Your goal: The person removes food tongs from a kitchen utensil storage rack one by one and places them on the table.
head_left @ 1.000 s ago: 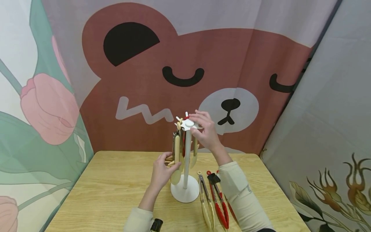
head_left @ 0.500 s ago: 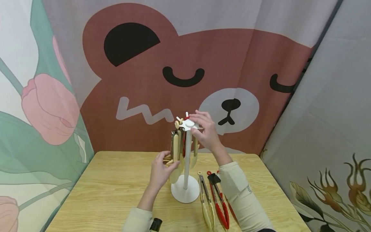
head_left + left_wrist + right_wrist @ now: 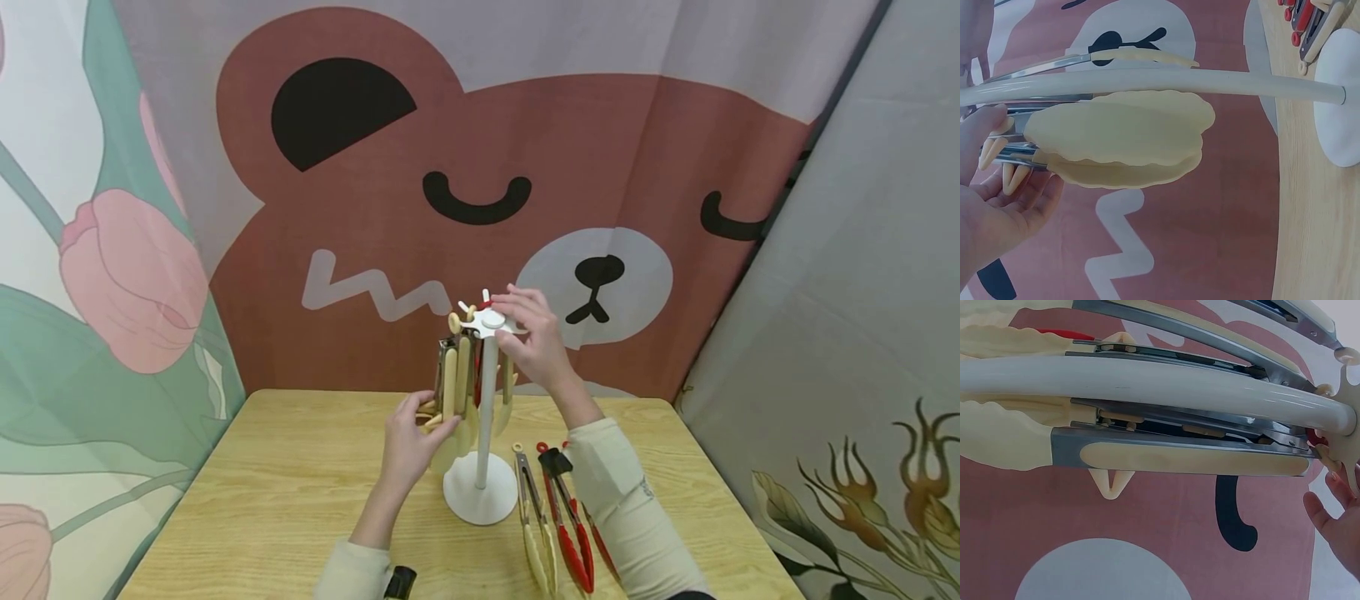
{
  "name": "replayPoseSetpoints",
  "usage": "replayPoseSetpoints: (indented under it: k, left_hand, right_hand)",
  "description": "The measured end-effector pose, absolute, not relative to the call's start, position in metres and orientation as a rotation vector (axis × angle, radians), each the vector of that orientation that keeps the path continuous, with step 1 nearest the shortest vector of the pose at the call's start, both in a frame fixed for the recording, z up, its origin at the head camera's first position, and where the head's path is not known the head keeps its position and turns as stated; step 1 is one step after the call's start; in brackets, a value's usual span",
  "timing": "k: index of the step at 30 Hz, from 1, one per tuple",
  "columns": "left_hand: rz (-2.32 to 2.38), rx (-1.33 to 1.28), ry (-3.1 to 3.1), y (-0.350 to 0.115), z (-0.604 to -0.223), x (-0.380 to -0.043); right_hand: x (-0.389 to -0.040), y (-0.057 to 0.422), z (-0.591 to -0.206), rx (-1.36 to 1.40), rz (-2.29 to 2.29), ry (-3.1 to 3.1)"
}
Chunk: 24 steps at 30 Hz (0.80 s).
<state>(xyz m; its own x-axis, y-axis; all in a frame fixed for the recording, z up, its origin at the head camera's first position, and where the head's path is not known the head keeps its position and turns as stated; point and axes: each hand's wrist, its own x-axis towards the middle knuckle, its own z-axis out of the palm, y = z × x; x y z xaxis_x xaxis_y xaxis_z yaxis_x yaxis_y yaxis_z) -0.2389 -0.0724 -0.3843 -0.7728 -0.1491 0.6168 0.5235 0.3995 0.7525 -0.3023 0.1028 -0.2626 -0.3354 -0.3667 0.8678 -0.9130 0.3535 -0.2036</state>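
My left hand (image 3: pixel 405 446) grips a pair of cream-handled tongs (image 3: pixel 449 385) at the left side of a white hanging stand (image 3: pixel 486 417). Its thumb and fingers lie on either side of the metal arms, and the scalloped cream tips (image 3: pixel 1119 128) point down towards the base. The tongs' ring (image 3: pixel 453 323) is at the outer left of the stand's hooked top. My right hand (image 3: pixel 536 337) holds that white top (image 3: pixel 491 322) from the right, with its fingers over the far side and its thumb at the near edge. More cream tongs (image 3: pixel 1191 459) hang around the post.
The stand's round base (image 3: pixel 480 500) rests on a wooden table (image 3: pixel 300 483). Right of it lie cream tongs (image 3: pixel 534 533) and red tongs (image 3: pixel 573 550), partly covered by my right sleeve. Behind the table hangs a curtain (image 3: pixel 360 200) with a bear print.
My left hand and its tongs have shifted slightly left, and the tongs' ring has moved outward from the stand's top. My right hand keeps its place.
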Motion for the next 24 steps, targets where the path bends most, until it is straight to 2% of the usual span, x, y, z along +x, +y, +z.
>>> replayPoseSetpoints:
  k: [24]
  left_hand:
    - [-1.406, -0.279, -1.965, -0.084, -0.396, -0.229]
  right_hand:
    - [-0.303, 0.102, -0.262, 1.112, 0.937, -1.878]
